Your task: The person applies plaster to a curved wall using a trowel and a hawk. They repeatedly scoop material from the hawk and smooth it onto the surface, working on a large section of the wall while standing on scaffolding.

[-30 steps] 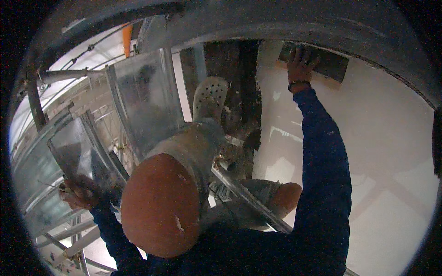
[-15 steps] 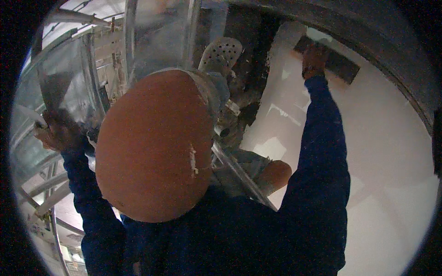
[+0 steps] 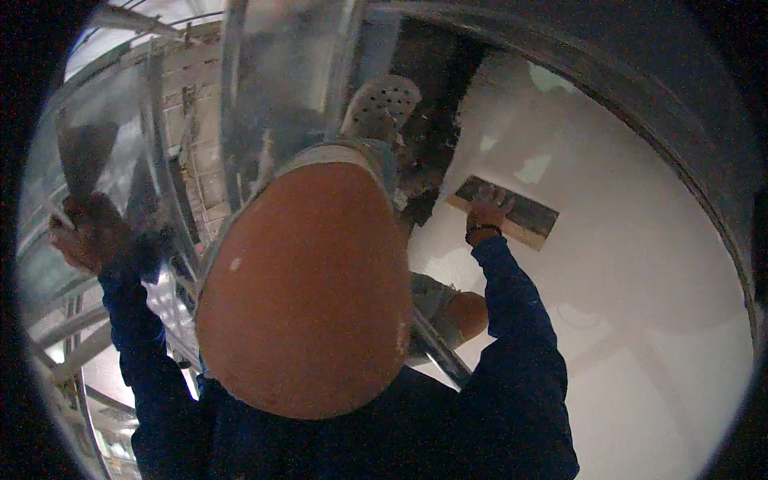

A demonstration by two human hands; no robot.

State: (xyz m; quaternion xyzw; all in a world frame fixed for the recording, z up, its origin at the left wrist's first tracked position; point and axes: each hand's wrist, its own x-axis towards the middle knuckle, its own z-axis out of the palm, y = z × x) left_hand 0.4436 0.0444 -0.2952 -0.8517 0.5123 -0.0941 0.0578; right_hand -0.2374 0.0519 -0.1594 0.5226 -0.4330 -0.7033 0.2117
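Note:
My right hand has its fingers wrapped over a wide plastering blade, a long dark strip with a pale wood-coloured edge. The blade lies against the white plastered surface on the right. Over on the left, my left hand is closed round a putty knife. Its dark, flared blade points away from me, and a pale piece, perhaps its handle end, sticks out beside the thumb. Nothing but the metal framework is near that hand.
My bare knee fills the middle, with the other knee against the white surface. A holed clog is on a foot ahead. A metal tube runs beside my leg. Metal panels and bars stand at the left.
My right hand has drawn the wide plastering blade nearer to me and leftward down the white surface. My left hand still holds the putty knife, nearly in place. The nearer knee has shifted in view.

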